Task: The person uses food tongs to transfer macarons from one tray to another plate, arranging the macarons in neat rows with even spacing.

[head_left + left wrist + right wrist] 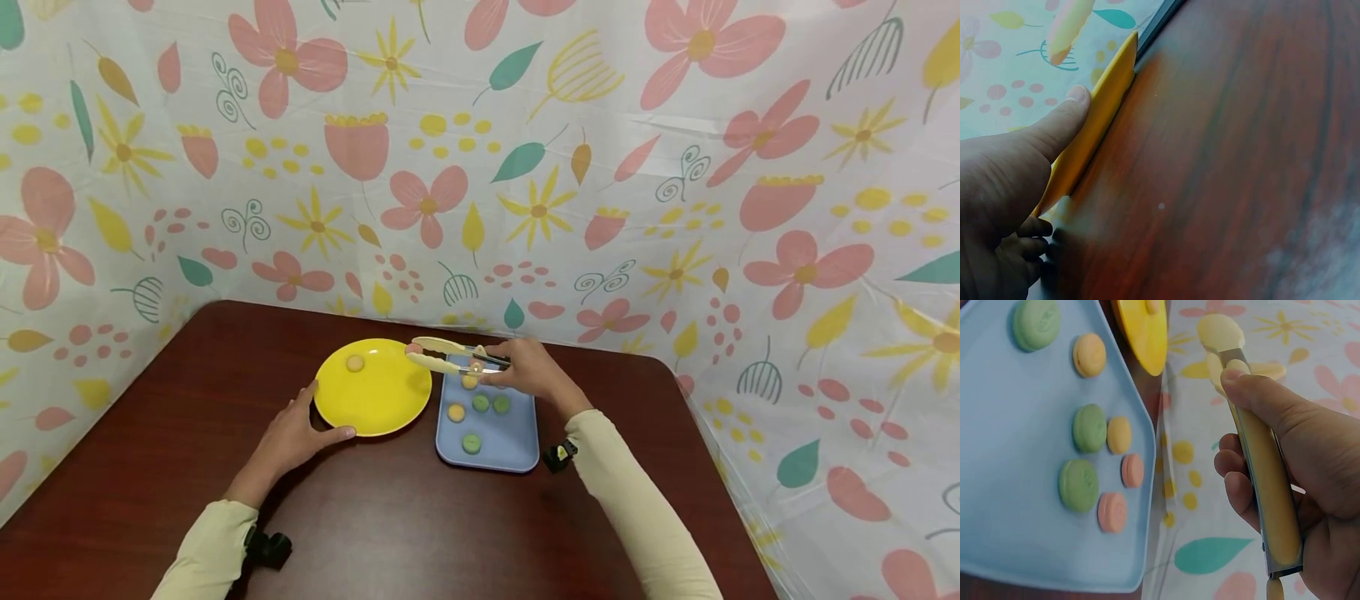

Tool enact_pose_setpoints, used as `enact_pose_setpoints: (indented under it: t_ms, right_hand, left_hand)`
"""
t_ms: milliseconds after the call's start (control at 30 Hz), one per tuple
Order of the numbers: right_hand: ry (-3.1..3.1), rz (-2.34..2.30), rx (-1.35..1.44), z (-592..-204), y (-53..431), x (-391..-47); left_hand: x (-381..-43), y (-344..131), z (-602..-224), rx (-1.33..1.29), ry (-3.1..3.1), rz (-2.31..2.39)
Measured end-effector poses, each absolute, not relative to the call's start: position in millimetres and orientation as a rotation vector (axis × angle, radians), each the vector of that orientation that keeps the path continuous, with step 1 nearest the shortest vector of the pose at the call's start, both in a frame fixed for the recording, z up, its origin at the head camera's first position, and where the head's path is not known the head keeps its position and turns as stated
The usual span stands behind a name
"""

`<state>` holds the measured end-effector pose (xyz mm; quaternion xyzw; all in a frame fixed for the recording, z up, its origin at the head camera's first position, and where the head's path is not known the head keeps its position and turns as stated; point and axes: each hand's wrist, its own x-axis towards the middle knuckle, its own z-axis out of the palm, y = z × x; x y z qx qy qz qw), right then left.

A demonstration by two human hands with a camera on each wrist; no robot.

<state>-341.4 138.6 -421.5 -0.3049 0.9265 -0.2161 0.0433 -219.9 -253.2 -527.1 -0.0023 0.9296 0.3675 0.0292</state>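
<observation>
In the head view my right hand [528, 367] grips a pair of tongs [442, 344] with cream-coloured tips, held above the tray and pointing left. A pink macaron [413, 351] sits between the tips, near the plate's right rim. My left hand [288, 433] holds the yellow plate [375, 408] by its near-left edge, the thumb [1063, 122] lying along the rim in the left wrist view. One yellow macaron [355, 363] lies on the plate. On the blue tray [1016, 487] are green macarons [1079, 485], yellow macarons [1089, 355] and pink macarons [1112, 512].
The dark brown wooden table [360, 517] carries the plate and tray side by side. Behind it hangs a white flowered cloth [480, 192], close to the table's back edge. Black wrist cameras [268, 550] are strapped over both sleeves.
</observation>
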Motion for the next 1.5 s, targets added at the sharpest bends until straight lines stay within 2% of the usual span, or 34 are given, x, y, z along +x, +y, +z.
enact_pose_setpoints:
  t_ms: [333,733,1267,1500]
  right_hand:
    - [2.771,-0.669,-1.015,-426,121,-354]
    - [2.746,-0.633,-0.947,-430,95,-363]
    - [2.757,-0.583,-1.036,-443,76,-369]
    - [2.739,-0.600,-0.980,-447,67,-369]
  left_hand:
    - [-221,-252,-527,-0.009,2.863,1.149]
    - [-222,-255,-530,-0.008,2.872,1.140]
    - [-221,-253,-530,-0.011,2.874,1.143]
    - [-220,-253,-530,0.005,2.880,1.144]
